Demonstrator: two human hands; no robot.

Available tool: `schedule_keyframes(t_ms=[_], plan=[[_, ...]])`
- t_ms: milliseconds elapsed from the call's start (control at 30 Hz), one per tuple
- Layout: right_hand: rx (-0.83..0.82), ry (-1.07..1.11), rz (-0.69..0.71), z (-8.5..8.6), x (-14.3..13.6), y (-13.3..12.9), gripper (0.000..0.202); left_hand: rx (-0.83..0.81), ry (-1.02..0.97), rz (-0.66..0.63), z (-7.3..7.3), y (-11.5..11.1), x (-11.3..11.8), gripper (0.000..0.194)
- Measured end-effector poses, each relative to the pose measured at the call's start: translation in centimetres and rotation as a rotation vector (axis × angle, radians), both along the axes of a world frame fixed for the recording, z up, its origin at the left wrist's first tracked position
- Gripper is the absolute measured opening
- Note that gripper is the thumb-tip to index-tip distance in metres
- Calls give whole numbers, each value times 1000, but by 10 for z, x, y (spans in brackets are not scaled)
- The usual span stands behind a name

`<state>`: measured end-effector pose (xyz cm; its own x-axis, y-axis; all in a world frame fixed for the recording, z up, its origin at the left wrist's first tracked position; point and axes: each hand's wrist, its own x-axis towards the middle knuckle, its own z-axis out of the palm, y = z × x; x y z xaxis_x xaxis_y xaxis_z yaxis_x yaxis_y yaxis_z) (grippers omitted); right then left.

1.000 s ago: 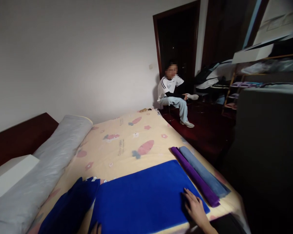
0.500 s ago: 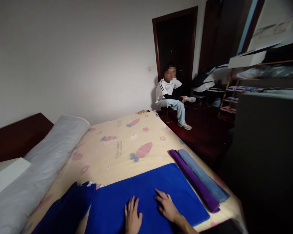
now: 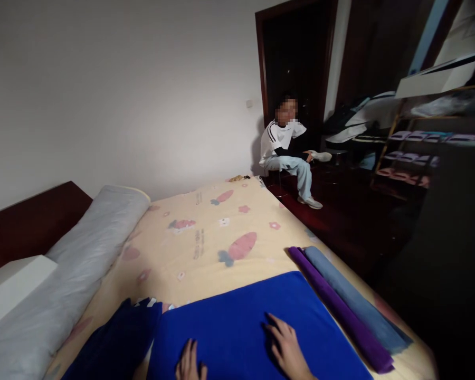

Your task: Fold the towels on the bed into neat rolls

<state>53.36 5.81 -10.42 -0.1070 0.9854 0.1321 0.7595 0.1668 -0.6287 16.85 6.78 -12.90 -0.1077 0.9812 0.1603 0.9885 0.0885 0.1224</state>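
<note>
A blue cloth (image 3: 225,316), towel-like, lies spread flat on the near part of the bed. My left hand (image 3: 189,363) rests over its lower left part, fingers stretched out, cut off by the bottom edge. Farther right, my right hand (image 3: 287,345) lies over the same cloth with fingers spread. Neither hand holds anything. Left of the cloth is a pile of darker blue cloths (image 3: 114,338) with small white tags. Along the right side lie a rolled purple towel (image 3: 342,311) and a rolled grey-blue towel (image 3: 356,298), side by side.
The bed (image 3: 206,274) has a cream sheet with carrot prints. A grey pillow (image 3: 83,264) and a white box (image 3: 19,285) lie on the left by the dark headboard (image 3: 35,221). A seated person (image 3: 287,148) is near the doorway. A shoe rack (image 3: 411,153) stands at right.
My left hand has slid left and nearer to me over the blue cloth, away from my right hand. The camera view has shifted slightly. The towel rolls lie as before.
</note>
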Motion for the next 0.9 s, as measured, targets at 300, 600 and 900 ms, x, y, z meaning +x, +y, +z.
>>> schedule_keyframes(t_ms=[300, 600, 900], plan=[[-210, -64, 352, 36, -49, 82, 59, -277, -69, -411, 38, 85, 136, 76], [-103, -310, -199, -14, 121, 110, 55, -336, 41, 168, 20, 109, -74, 62], [-77, -347, -248, -32, 125, 111, 55, -190, -41, 314, 27, 126, -102, 58]])
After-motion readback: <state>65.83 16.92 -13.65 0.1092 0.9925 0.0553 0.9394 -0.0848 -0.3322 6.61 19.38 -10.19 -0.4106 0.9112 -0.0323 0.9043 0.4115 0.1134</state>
